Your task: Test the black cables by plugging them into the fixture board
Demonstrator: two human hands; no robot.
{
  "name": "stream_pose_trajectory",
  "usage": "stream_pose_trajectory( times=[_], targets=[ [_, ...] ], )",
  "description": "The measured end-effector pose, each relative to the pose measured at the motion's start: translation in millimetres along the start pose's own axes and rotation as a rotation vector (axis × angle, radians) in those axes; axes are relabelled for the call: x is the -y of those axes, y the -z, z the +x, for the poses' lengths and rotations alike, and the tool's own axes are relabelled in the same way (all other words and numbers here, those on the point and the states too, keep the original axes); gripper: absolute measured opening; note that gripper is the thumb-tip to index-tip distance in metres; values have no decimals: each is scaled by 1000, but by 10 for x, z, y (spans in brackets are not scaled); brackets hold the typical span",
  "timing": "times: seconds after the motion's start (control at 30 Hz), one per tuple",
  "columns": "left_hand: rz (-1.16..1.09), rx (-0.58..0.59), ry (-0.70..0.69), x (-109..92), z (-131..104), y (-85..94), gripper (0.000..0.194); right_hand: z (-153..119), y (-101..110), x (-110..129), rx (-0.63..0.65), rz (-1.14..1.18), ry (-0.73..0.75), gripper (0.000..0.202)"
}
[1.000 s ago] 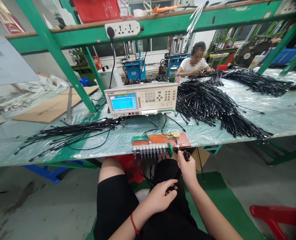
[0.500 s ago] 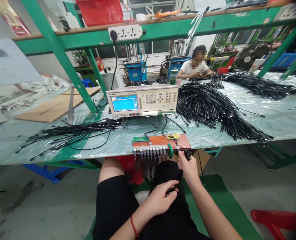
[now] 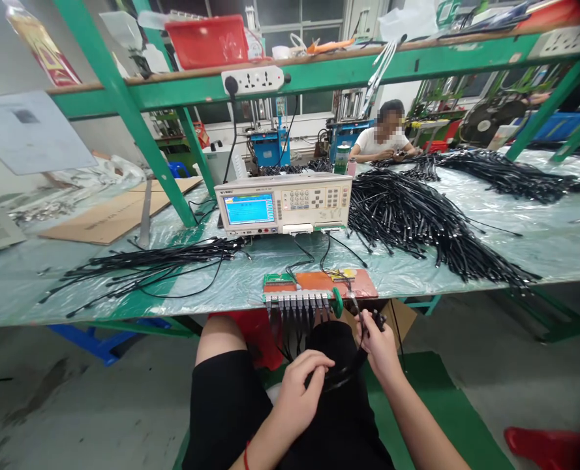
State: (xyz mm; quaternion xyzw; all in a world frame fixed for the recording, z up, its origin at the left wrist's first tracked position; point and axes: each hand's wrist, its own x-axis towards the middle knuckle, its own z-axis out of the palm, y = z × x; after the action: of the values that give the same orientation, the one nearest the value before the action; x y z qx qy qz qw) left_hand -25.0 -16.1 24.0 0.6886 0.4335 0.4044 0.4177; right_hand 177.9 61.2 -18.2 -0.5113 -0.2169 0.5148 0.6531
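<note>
My right hand [image 3: 378, 343] is closed around a bundle of black cables [image 3: 351, 373], just below the front right corner of the reddish test board [image 3: 366, 284]. A single strand runs up from that hand to the board's right connector [image 3: 353, 296]. The bundle bends down across my lap to my left hand [image 3: 303, 391], whose fingers curl around its other end; the palm side is hidden. Left of the green disc [image 3: 337, 302], several black plugs [image 3: 297, 304] sit in a row along the board's front edge, their cables hanging down.
Behind the board stands a bench meter [image 3: 284, 203] with a lit blue screen. A large heap of black cables [image 3: 417, 215] lies to the right, a smaller bunch [image 3: 147, 261] to the left. Green shelf posts [image 3: 133, 124] rise from the bench. A co-worker [image 3: 385, 137] sits across it.
My left hand has moved left and slightly down, exposing more of the cable bundle. My right hand sits slightly lower, farther from the board's connector. The view has shifted a little.
</note>
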Motion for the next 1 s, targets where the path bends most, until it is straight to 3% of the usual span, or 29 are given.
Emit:
stream_pose_trajectory(
  times=[0.13,0.27,0.37,0.47,0.6,0.7,1.0],
  targets=[
    [-5,-265,-21,138,-122,214,25,-25,96,-53,19,13,-44,65],
    [-33,-596,80,415,-112,289,17,27,19,23,134,-42,7,62],
    [-182,-703,168,602,-7,274,39,110,-111,102,182,-98,36,63],
    [-422,-624,192,742,113,242,56,178,-200,135,201,-146,13,66],
    [-675,-419,225,837,211,202,65,184,-209,120,166,-150,17,65],
    [-764,-286,284,833,241,207,61,144,-188,113,152,-131,13,63],
    [-860,-69,317,707,322,292,41,5,-148,141,146,-98,10,60]
  ],
)
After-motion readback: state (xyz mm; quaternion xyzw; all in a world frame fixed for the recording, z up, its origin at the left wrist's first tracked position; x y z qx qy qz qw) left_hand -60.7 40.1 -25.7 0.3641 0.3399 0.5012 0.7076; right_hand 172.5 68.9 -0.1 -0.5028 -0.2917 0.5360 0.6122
